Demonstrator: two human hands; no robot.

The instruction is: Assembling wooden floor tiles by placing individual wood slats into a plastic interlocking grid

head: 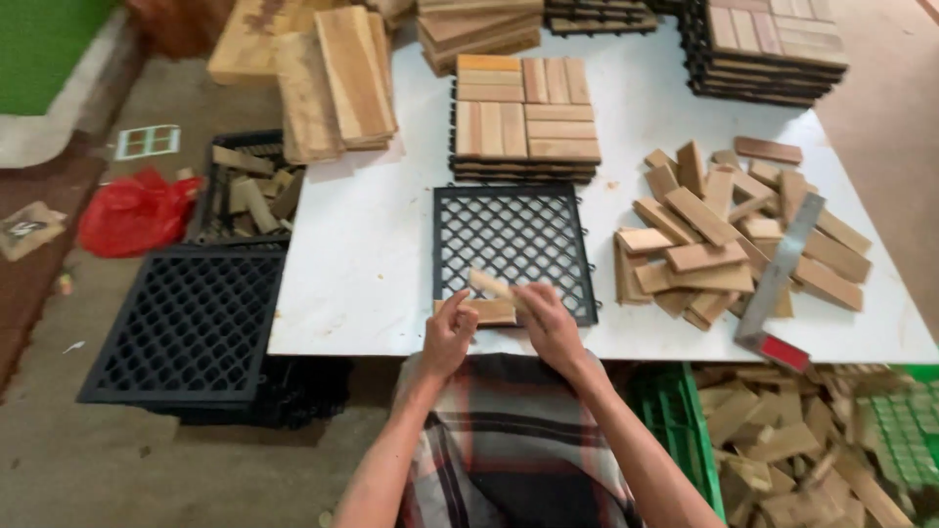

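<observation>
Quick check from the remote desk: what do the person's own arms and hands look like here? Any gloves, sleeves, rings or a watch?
Both hands are bare, left hand and right hand alike: no gloves. The forearms are uncovered up to the bottom edge of the picture, so no sleeves show. No watch, band or ring can be made out, though the fingers are slightly blurred. Below the arms lies a plaid cloth in grey, black and reddish stripes.

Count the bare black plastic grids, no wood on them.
2: one grid on the white table under the hands, one on the floor at left atop a stack that may hide more.
</observation>
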